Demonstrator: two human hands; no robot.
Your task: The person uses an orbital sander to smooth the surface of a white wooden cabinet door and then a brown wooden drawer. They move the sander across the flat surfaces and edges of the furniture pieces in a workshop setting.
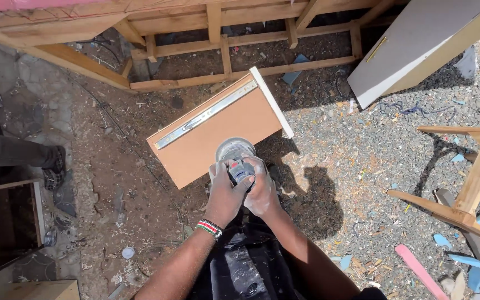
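Bare forearms, striped beaded wristband [210, 228] on left wrist, dark dust-smeared apron [245, 266], pale dust on right hand [262, 191]

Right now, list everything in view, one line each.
drawer: 1, brown board with a white front, on the ground at centre
slide rail: 1, metal, along the drawer's side
power tool: 1, grey, against the drawer's near edge, in both hands
wood frame: 1, pale timber, along the top
panel: 1, grey, leaning at top right
stool frame: 1, bare wood, at right
pink strip: 1, on the gravel, lower right
another person's leg: 1, dark trousers, at left
wristband: 1, beaded, left wrist
left hand: on the tool
right hand: on the tool
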